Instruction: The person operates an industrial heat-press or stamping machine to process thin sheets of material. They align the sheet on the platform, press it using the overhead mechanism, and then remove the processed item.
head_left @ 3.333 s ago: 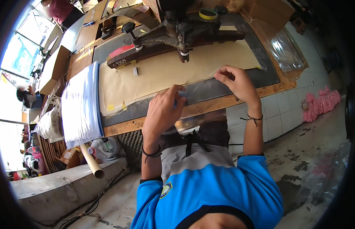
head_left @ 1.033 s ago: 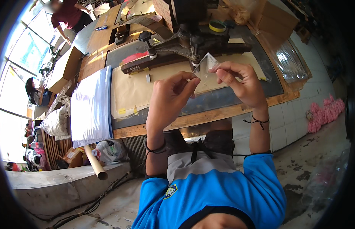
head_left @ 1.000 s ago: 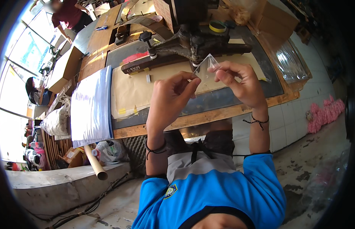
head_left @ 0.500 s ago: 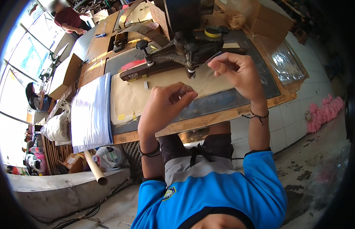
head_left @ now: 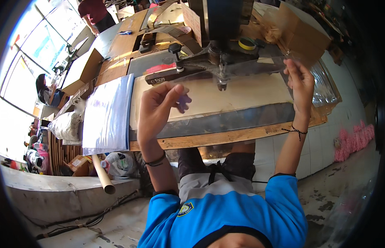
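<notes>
- Nearest, the wooden front edge of the workbench (head_left: 225, 138) runs across just beyond the person's lap.
- The left hand (head_left: 157, 109) is raised over that edge, thumb and fingertips pinching the left end of a clear plastic sheet (head_left: 238, 72); the other fingers are loosely curled.
- The right hand (head_left: 301, 84) is raised further along the bench, fingers closed on the sheet's right end, so the film hangs stretched between both hands, off the bench surface.
- Beneath the sheet lies a tan paper-covered pad (head_left: 242, 97) on the bench top.
- Just behind the sheet stands a dark press machine (head_left: 219, 49) with a long arm (head_left: 176, 74) reaching left.
- Left of the pad, a stack of pale sheets (head_left: 107, 113) lies on the bench; a cardboard box (head_left: 302, 31) sits behind the right hand.
- Judged from this, the sheet is being spread and lined up under the machine's head; the next move seems to call for keeping it taut and level while lowering it flat onto the pad.
</notes>
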Motion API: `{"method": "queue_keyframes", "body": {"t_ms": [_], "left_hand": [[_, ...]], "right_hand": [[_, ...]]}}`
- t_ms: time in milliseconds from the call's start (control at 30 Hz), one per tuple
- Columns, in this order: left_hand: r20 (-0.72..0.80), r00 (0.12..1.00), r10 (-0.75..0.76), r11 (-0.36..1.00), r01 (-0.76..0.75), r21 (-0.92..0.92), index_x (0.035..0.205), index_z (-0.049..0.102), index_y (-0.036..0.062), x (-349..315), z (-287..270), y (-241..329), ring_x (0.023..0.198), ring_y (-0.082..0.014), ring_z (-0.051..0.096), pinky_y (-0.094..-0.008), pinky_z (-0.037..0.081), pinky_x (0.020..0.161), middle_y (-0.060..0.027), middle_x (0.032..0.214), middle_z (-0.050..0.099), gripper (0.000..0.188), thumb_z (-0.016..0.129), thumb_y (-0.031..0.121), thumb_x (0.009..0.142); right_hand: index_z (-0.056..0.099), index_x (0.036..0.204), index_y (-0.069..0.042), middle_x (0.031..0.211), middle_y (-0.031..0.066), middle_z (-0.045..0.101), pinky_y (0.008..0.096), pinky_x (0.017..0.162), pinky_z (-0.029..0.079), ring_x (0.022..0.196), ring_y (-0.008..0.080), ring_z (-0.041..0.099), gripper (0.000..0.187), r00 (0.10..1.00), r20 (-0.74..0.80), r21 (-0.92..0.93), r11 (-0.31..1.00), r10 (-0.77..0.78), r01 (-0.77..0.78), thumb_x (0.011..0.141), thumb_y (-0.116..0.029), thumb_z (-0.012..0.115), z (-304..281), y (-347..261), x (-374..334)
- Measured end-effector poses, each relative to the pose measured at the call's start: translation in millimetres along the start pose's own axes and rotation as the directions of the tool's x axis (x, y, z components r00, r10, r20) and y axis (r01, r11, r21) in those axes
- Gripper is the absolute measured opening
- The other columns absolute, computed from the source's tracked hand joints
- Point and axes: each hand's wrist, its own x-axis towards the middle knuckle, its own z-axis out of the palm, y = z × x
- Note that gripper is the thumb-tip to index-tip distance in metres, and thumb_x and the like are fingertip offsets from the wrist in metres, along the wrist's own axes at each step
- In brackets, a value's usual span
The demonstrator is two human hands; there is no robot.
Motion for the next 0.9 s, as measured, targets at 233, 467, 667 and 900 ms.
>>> {"method": "queue_keyframes", "body": {"t_ms": [233,467,667,900], "left_hand": [[-0.167,0.982,0.088,0.975,-0.119,-0.188,0.118,0.07,-0.0101,6,23,-6,0.075,-0.021,0.076,-0.0322,0.062,0.07,-0.0182,0.091,0.078,0.044,0.052,0.03,0.113],[-0.143,0.978,0.155,0.954,-0.185,-0.234,0.131,0.064,-0.0119,8,28,-2,0.082,-0.0254,0.078,-0.0341,0.064,0.072,-0.0223,0.101,0.078,0.04,0.049,0.021,0.112],[-0.197,0.965,0.172,0.974,-0.197,-0.115,0.123,0.067,-0.0105,6,35,0,0.083,-0.0249,0.079,-0.0325,0.064,0.068,-0.0213,0.1,0.078,0.03,0.058,0.014,0.108],[-0.269,0.948,0.167,0.969,-0.208,-0.13,0.106,0.064,-0.0044,1,45,13,0.076,-0.0182,0.078,-0.0252,0.058,0.058,-0.0149,0.09,0.078,0.018,0.063,0.013,0.107]], "right_hand": [[0.078,0.112,-0.002,0.082,-0.0009,0.067,0.0187,0.049,0.029,0.054,-0.0016,0.04,0.03,1.0,-0.028,0.105,0.994,-0.008,0.011,0.101,-0.03,0.075,4,12,-7],[0.076,0.111,-0.002,0.082,-0.0013,0.065,0.0187,0.048,0.03,0.054,-0.0016,0.041,0.03,0.998,-0.067,0.163,0.987,0.017,-0.006,0.102,-0.03,0.075,2,12,-8],[0.075,0.111,-0.002,0.082,-0.0027,0.064,0.0185,0.048,0.03,0.054,-0.0019,0.04,0.031,0.997,-0.067,0.154,0.988,0.025,-0.014,0.103,-0.032,0.074,4,18,-7],[0.075,0.109,-0.002,0.081,-0.0022,0.065,0.0188,0.048,0.03,0.055,-0.0019,0.041,0.032,0.997,-0.081,0.173,0.985,0.017,-0.003,0.102,-0.034,0.074,3,13,-6]]}}
